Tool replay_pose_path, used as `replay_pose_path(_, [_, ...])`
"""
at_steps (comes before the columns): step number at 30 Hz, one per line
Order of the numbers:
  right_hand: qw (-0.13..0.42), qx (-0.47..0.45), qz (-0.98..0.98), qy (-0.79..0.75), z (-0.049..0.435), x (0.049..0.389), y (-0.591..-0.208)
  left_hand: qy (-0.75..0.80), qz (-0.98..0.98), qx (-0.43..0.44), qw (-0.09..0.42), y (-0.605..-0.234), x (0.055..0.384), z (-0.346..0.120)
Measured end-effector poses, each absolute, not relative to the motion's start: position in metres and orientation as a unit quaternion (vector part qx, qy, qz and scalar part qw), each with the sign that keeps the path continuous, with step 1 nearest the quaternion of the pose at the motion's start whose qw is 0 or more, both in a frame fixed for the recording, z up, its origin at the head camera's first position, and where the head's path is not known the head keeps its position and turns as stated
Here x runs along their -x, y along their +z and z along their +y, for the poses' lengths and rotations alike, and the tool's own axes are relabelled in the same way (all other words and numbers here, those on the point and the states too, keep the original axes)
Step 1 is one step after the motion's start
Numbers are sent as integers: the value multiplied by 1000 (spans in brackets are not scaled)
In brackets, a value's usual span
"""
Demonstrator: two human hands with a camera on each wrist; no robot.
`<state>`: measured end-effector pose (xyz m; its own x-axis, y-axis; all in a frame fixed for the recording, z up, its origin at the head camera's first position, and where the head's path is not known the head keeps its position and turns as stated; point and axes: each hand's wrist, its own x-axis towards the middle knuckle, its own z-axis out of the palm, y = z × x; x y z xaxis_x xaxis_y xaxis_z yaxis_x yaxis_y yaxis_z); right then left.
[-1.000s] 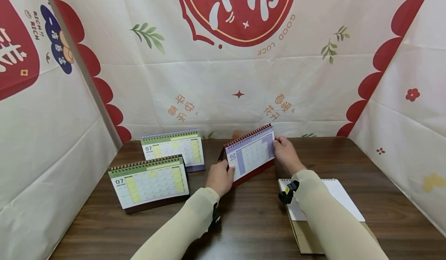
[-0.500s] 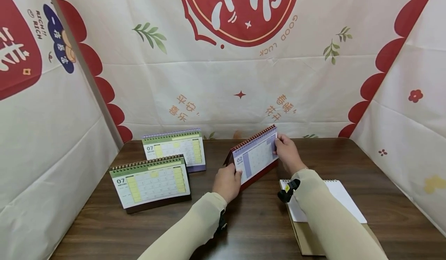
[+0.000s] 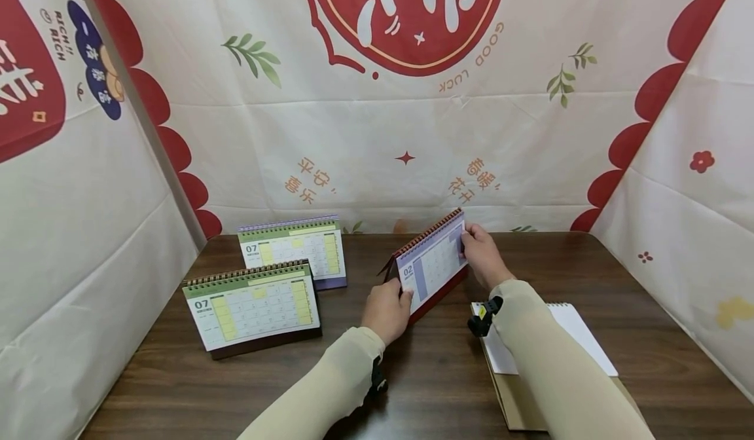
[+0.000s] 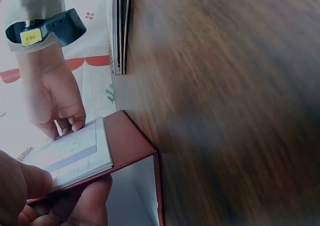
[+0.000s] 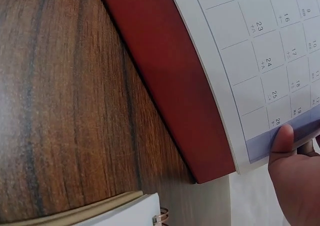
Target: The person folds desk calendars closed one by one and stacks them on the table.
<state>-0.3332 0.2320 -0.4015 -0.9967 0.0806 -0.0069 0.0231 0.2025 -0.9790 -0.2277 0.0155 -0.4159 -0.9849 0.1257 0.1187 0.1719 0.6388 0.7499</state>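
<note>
A desk calendar [image 3: 436, 260] with a dark red stand and purple-edged pages, showing month 02, stands angled on the table between my hands. My left hand [image 3: 387, 310] grips its near left side; in the left wrist view the thumb lies on the page and the fingers are behind the red board. At the far right edge, my right hand [image 3: 485, 255] pinches the calendar, with the thumb on the purple column in the right wrist view. Two more desk calendars stand to the left, both showing 07: a brown-based one [image 3: 256, 309] in front and a purple-based one [image 3: 303, 253] behind.
A kraft-backed calendar with a blank white page [image 3: 580, 335] lies on the right, partly under my right forearm. The brown wooden table [image 3: 424, 394] is bounded by printed white cloth [image 3: 365, 126] at the back and sides.
My hands have turned the red calendar: its left end came nearer and to the right with my left hand, so it stands at a steeper angle. The other calendars stay put.
</note>
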Motion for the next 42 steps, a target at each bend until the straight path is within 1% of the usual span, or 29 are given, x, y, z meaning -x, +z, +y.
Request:
replay_pose_path(7, [17,22,-774,633,233,340,-404,-405,-907,107,40,-416,223,18])
replay_pose_path(15, [8,16,-773,634,233,342,-405,-390,-912,121,34,-414,221,19])
replay_pose_path(17, [6,15,-771,636,232,342,-404,-396,-908,134,25,-413,221,16])
replay_pose_path(21, [1,15,-772,635,232,342,-404,-399,-900,173,-17,-409,223,1])
replay_pose_path(24, [-2,15,-775,631,233,343,-405,-396,-899,181,-55,-407,225,-17])
replay_pose_path(26, [0,16,-776,630,234,344,-405,-409,-895,164,-74,-407,227,-29])
replay_pose_path(28, [0,16,-779,627,234,345,-405,-433,-888,129,-87,-408,228,-39])
replay_pose_path(31, [3,20,-778,629,236,346,-405,-469,-875,75,-95,-412,230,-45])
replay_pose_path(34, [5,19,-776,630,237,346,-406,-485,-868,39,-94,-413,230,-43])
replay_pose_path(39, [7,11,-776,631,236,345,-407,-508,-855,25,-98,-407,230,-35])
replay_pose_path(42, [5,4,-777,630,236,345,-407,-525,-844,36,-101,-400,231,-31])
